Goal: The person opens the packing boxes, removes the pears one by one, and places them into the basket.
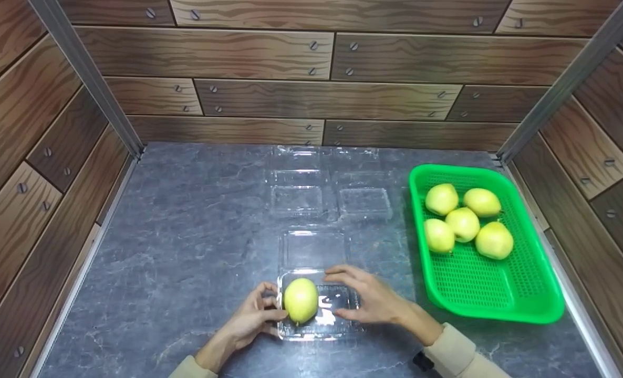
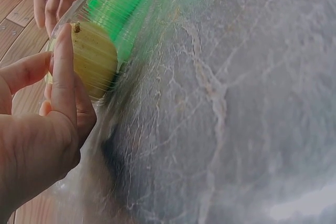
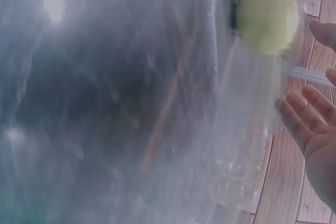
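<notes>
A clear plastic clamshell container point(image 1: 332, 328) sits at the near middle of the table, its lid point(image 1: 315, 251) folded back away from me. One yellow-green pear point(image 1: 301, 300) rests in its left half, stem toward me. My left hand point(image 1: 251, 315) pinches the container's left wall, thumb over the rim beside the pear; in the left wrist view the same hand point(image 2: 50, 114) shows fingers at that edge. Over the right half of the container, my right hand point(image 1: 372, 296) has its fingers spread and holds nothing. The right wrist view shows that hand point(image 3: 315, 124) apart from the pear point(image 3: 268, 17).
A green plastic basket point(image 1: 540, 283) with several pears point(image 1: 462, 224) stands on the right. Further back lie more clear containers point(image 1: 297, 199), one beside another point(image 1: 365, 202). Wood-patterned walls point(image 1: 269, 55) enclose the grey marbled table point(image 1: 196, 226) on the back and sides.
</notes>
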Tool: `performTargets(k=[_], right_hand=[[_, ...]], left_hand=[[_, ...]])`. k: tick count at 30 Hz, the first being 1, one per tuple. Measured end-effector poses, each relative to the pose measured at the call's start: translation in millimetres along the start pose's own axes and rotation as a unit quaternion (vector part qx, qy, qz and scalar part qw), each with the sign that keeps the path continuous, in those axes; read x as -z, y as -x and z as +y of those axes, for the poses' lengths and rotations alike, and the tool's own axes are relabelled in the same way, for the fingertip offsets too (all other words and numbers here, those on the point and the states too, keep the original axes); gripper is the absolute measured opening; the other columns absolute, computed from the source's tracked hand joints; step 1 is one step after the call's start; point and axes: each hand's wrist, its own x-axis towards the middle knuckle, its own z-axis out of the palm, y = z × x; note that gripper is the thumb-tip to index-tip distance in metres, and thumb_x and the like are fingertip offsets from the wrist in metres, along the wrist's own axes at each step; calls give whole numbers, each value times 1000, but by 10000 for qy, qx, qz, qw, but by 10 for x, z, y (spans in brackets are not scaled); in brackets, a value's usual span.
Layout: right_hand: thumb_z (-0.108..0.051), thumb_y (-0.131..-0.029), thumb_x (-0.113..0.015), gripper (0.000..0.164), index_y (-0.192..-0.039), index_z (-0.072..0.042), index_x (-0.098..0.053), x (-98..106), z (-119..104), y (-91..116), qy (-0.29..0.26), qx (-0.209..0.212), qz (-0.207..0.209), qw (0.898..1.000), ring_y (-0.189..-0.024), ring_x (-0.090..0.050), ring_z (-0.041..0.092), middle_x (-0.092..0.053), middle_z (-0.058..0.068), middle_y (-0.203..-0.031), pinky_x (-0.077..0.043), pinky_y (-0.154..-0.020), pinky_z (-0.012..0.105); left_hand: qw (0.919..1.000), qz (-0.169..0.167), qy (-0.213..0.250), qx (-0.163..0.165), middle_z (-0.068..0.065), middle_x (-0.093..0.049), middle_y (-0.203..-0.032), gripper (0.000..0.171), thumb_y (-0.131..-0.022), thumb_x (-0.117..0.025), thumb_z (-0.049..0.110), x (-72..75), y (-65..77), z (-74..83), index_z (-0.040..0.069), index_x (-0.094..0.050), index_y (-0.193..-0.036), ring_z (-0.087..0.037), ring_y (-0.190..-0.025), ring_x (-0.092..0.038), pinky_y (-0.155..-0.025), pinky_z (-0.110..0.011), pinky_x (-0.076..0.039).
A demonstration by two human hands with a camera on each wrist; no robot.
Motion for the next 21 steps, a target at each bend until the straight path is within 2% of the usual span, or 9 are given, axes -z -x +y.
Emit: performTargets(k=[5, 21], right_hand=[[-26, -83, -88, 64, -139, -10, -62, -113, -21, -48, -208, -116, -121, 9996, -129, -65, 31, -63, 16, -143, -62, -107, 51], [-28, -77, -93, 78, -145, -17, -57, -306, -125, -196, -288, -425, -459, 9976, -133, -63, 30, -59, 10, -148, -59, -113, 50]], left_hand=[[10000, -31, -64, 16, 1, -55, -89, 49, -88, -72, -4, 2, -1, 4, 8, -36, -120, -15, -81, -59, -58, -28, -67], [10000, -14, -6, 47, 2, -57, -88, 50, -88, -72, -5, -6, -6, 16, 7, -36, -120, -17, -81, -62, -60, -31, -68]])
